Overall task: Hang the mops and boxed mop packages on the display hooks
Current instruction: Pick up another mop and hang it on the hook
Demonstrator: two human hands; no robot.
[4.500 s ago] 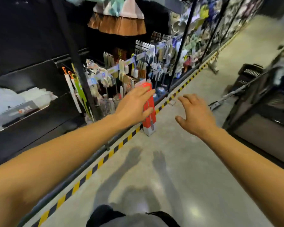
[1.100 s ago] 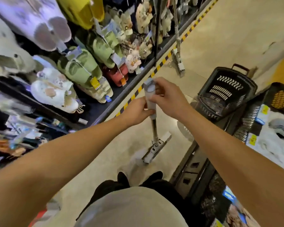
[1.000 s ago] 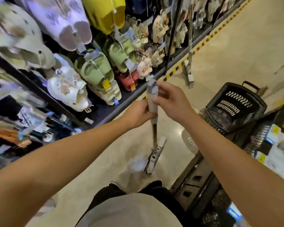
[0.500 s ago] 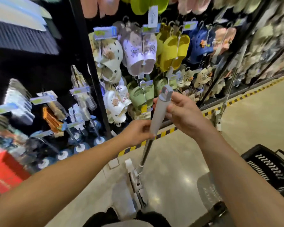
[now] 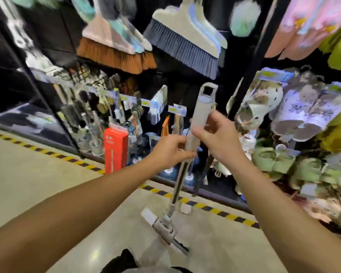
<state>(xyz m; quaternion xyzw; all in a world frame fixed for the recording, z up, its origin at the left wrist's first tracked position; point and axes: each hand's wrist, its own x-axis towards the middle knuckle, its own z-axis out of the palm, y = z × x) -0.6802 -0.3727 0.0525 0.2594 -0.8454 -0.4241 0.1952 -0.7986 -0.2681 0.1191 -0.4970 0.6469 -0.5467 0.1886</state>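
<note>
Far left: dark shelving [image 5: 14, 79], blurred, with a striped floor line [image 5: 47, 152] running along its foot. Next along, a red box [image 5: 115, 149] standing upright on the floor against the shelf base — probably one of the boxed mop packages, and not yet hung. Above it, brooms [image 5: 185, 42] already hanging from the display, bristles down, over a row of small brushes and price tags [image 5: 177, 110]; no free hook clearly made out in the blur.

Centre: the mop [image 5: 197, 123], held nearly upright in front of the display, its flat head [image 5: 165, 230] low, close to the floor, whether resting on it or just above cannot be told. Hanging hole [image 5: 207, 91] at the top of the handle in plain sight, clear of any hook. So, by the look of it, early in the job: this mop in hand but unhung, the red box waiting, others perhaps out of view.

Left hand [image 5: 170, 151] closed around the handle where the grey grip meets the metal pole, arm stretched forward from lower left. Right hand [image 5: 218, 137] just above and beside it, fingers curled on the grip, thumb near the front, arm reaching in from lower right. Both forearms bare and raised, lifting towards the display.

Far right: slippers [image 5: 295, 113] crowding the neighbouring bay.
</note>
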